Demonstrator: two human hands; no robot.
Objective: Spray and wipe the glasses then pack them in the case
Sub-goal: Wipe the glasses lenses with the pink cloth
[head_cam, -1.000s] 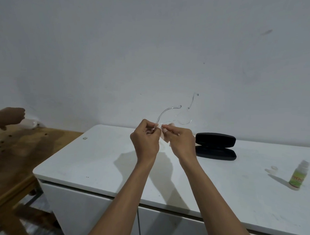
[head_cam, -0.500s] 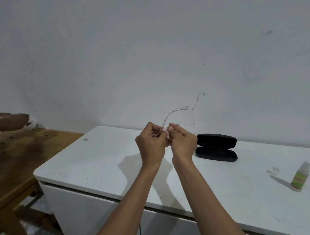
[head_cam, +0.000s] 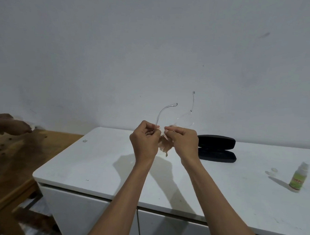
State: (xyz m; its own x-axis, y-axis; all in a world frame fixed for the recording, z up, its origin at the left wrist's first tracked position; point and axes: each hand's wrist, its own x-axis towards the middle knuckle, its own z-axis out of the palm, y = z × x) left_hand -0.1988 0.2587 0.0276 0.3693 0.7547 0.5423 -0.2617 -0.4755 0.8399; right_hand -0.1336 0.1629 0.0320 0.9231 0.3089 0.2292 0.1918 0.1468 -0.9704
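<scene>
Clear-framed glasses (head_cam: 162,112) are held up above the white cabinet top (head_cam: 99,161), their temples rising toward the wall. My left hand (head_cam: 146,143) pinches the frame at the base of the near temple. My right hand (head_cam: 182,142) pinches a small pale wiping cloth (head_cam: 164,146) against the near lens. The far lens and temple are faint against the wall. An open black glasses case (head_cam: 216,148) lies on the top just right of my right hand. The small green-labelled spray bottle (head_cam: 299,178) stands upright at the far right, its clear cap (head_cam: 274,170) beside it.
A wooden table (head_cam: 15,157) adjoins the cabinet on the left. Another person's hand (head_cam: 10,124) rests over it beside something white. A grey wall runs close behind. Cabinet doors lie below the front edge.
My hands have drawn slightly apart and the cloth now hangs visibly between them. The glasses have turned a little. The other person's hand on the left has shifted.
</scene>
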